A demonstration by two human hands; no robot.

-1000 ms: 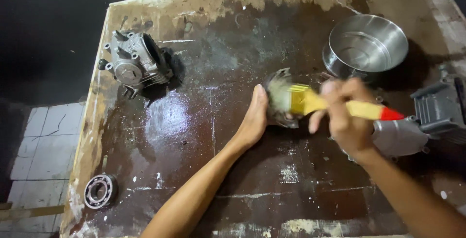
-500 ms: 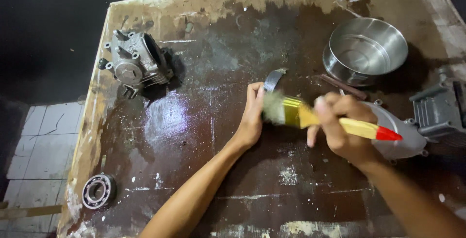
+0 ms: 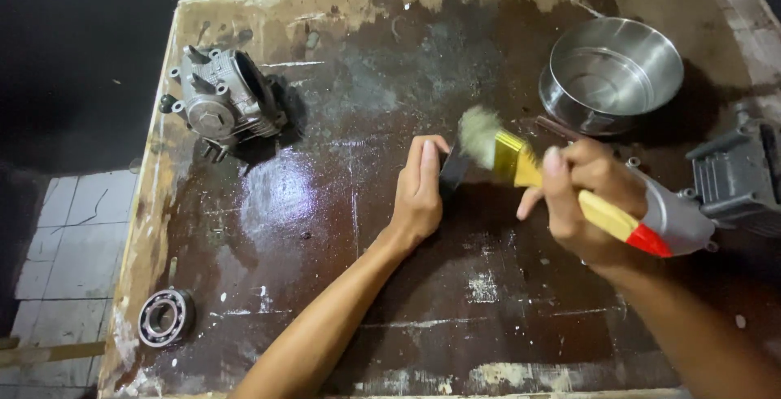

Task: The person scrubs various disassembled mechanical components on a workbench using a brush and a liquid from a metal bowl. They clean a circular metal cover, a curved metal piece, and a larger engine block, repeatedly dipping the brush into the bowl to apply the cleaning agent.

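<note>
At the centre of the wet worktop (image 3: 325, 228), the left hand (image 3: 419, 191) pinches a small dark part (image 3: 452, 173) while the right hand (image 3: 590, 204), closed around a paintbrush (image 3: 533, 171), works bristles from two o'clock; short, light strokes would suit.

Below me I see a worn, wet dark-brown workbench (image 3: 325, 228), grey engine cylinder head (image 3: 221, 103) at far left, steel bearing (image 3: 165, 317) near left corner, round steel bowl (image 3: 612, 74) far right, grey engine casing (image 3: 736, 179) at right edge
</note>
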